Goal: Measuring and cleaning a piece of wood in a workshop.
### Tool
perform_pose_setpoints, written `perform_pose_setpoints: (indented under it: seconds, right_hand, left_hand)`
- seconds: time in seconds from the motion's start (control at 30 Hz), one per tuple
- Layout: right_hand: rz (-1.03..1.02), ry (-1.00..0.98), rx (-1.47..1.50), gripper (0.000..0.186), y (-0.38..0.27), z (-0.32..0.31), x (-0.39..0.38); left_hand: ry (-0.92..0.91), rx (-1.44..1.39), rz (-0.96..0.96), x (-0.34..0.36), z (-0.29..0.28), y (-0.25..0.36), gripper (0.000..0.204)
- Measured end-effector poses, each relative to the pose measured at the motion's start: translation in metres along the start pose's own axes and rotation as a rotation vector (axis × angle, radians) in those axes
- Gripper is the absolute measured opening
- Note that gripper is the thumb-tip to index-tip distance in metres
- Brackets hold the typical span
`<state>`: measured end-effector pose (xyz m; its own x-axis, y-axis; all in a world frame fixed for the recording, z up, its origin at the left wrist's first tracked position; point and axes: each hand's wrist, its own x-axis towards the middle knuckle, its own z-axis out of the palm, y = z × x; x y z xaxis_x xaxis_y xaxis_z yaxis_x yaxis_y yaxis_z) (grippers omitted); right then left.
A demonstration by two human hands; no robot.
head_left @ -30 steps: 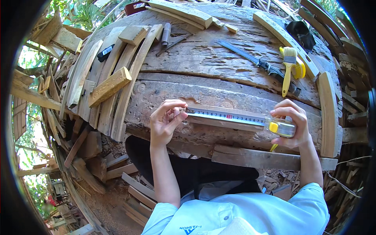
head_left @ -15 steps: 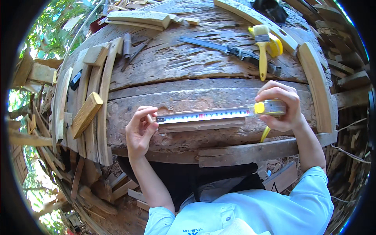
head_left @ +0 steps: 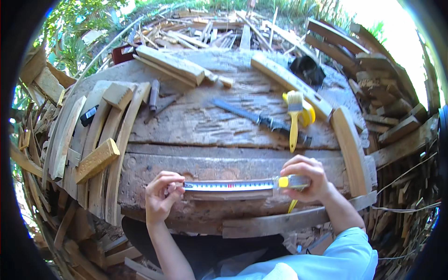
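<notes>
A tape measure with a yellow button and a clear-looking case is gripped in my right hand. Its white blade runs left from the case, pulled out straight. My left hand pinches the blade's free end between thumb and fingers. Under the blade, along the near edge of the worn wooden bench, lies a narrow strip of wood. Blade and strip run parallel; whether they touch cannot be made out. A yellow pointed piece pokes out below my right hand.
Beyond my hands lie a paintbrush over a yellow round object, and a dark clamp-like tool. Wooden pieces line the left side; a curved board stands at right. A plank edges the front. Scrap wood surrounds the bench.
The view has tilted up, so bench and hands appear lower and more scrap wood shows at the far side. Both hands keep their hold on the tape measure.
</notes>
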<state>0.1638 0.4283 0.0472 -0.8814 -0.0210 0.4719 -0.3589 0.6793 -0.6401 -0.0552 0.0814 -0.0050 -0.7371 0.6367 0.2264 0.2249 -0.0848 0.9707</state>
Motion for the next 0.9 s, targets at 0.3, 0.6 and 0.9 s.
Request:
perform_pose_setpoints:
  seconds: [0.3, 0.6, 0.9]
  right_hand:
    - [-0.032, 0.011, -0.05, 0.045, -0.003, 0.003, 0.004]
    - [-0.05, 0.031, -0.134, 0.044, -0.001, 0.002, 0.003]
    - [-0.055, 0.041, -0.161, 0.044, 0.001, 0.008, 0.0]
  left_hand:
    - [0.003, -0.031, -0.012, 0.003, 0.002, 0.006, 0.022]
    - [-0.065, -0.062, 0.029, 0.008, 0.001, 0.002, 0.025]
    - [-0.056, -0.055, 0.03, -0.002, -0.006, 0.001, 0.027]
